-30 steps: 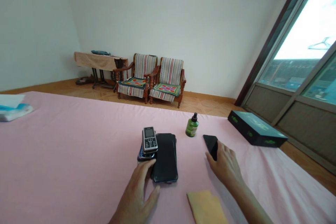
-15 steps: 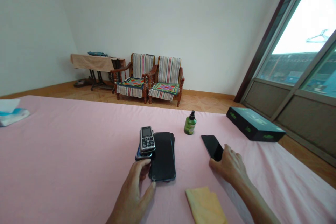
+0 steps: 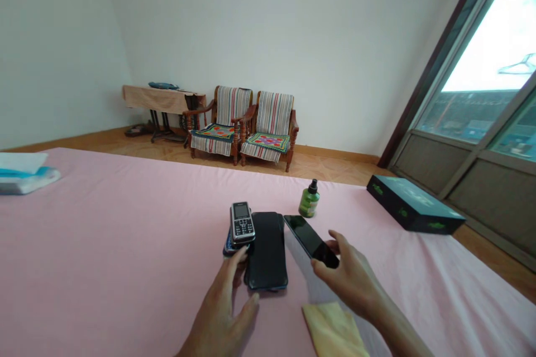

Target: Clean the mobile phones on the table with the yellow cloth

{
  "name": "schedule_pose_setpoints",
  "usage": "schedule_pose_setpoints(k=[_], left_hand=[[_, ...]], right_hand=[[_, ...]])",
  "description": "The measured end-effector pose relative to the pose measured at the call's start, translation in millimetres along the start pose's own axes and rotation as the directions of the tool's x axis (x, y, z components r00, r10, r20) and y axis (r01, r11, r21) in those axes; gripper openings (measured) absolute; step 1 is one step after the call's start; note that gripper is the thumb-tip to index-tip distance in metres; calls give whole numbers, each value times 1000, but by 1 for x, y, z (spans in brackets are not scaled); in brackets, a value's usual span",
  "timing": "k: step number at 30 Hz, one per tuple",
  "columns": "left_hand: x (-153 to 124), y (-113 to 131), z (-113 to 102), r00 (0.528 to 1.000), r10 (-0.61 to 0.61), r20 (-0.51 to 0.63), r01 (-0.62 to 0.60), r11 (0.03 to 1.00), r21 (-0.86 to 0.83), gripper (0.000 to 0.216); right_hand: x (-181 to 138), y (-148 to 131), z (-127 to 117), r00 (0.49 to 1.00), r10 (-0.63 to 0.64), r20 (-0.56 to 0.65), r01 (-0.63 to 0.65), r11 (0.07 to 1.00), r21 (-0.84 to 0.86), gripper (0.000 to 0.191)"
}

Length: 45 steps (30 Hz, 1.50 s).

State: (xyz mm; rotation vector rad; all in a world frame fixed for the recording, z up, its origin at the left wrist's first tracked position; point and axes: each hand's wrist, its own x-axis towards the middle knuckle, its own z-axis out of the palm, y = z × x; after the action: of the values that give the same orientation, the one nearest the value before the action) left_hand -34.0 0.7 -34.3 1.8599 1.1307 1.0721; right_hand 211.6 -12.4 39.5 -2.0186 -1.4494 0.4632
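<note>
My right hand grips the lower end of a black smartphone, which is raised off the pink cloth and tilted, its far end close to a stack of dark phones. At the stack's near left corner rests my left hand, thumb and fingers apart, with nothing held. Just beyond its fingertips, a silver-and-black keypad phone lies on top of a blue phone, against the stack's left side. A folded yellow cloth lies in front of my right forearm.
A green spray bottle stands behind the smartphone. At the right is a flat black box; at the far left, a tissue pack. All sit on the pink-covered surface. Two wooden armchairs stand beyond its edge.
My right hand has lifted the smartphone from the cloth and carried it left toward the stack. My left hand stays by the stack. The view has shifted slightly.
</note>
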Motion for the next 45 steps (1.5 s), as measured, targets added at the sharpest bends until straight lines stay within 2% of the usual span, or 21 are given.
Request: schedule_pose_setpoints(k=[3, 7, 9, 11, 14, 17, 22, 25, 28, 30, 34, 38, 41, 45], left_hand=[[1, 8, -6, 997, 5, -74, 1, 996, 86, 42], [13, 21, -23, 969, 225, -104, -187, 939, 288, 26], [24, 26, -30, 938, 341, -59, -289, 865, 411, 27], [36, 29, -34, 904, 426, 35, -373, 747, 550, 38], [51, 30, -34, 882, 450, 142, -418, 606, 677, 43], [57, 26, -34, 879, 451, 157, -418, 567, 710, 39], [48, 18, -37, 866, 492, 87, -416, 612, 673, 38], [34, 17, -37, 878, 479, -1, -389, 714, 582, 33], [21, 21, -33, 947, 321, 0, -293, 864, 409, 18], [15, 24, -29, 980, 196, 31, -195, 927, 320, 15], [11, 25, -23, 995, 78, 58, -88, 974, 207, 21], [13, 21, -19, 997, 54, 52, -61, 986, 155, 32], [14, 19, -18, 998, 38, 51, -43, 994, 101, 39], [12, 18, -15, 999, 27, 24, -27, 999, 26, 49]], right_hand=[[0, -18, 4, 999, -40, -18, 41, 998, 45, 85], [4, -24, 6, 999, -33, -7, 34, 984, 177, 86], [6, -24, 8, 1000, -22, 9, 19, 969, 247, 86], [7, -25, 11, 1000, -22, 17, 16, 958, 285, 86], [4, -27, 16, 999, -45, 27, 36, 958, 283, 85], [1, -32, 23, 997, -76, 6, 72, 972, 224, 83], [-2, -45, 38, 986, -146, -81, 144, 989, -30, 79], [-2, -56, 46, 976, -195, -94, 184, 976, -113, 78], [-5, -67, 52, 972, -213, -102, 196, 969, -150, 73], [-9, -71, 57, 968, -229, -105, 211, 964, -160, 70], [-19, -74, 71, 958, -263, -119, 242, 957, -163, 71], [-23, -66, 75, 949, -281, -141, 272, 959, -80, 67], [-18, -54, 68, 962, -228, -147, 242, 967, 83, 61], [-10, -36, 66, 990, -142, 4, 130, 914, 385, 60]])
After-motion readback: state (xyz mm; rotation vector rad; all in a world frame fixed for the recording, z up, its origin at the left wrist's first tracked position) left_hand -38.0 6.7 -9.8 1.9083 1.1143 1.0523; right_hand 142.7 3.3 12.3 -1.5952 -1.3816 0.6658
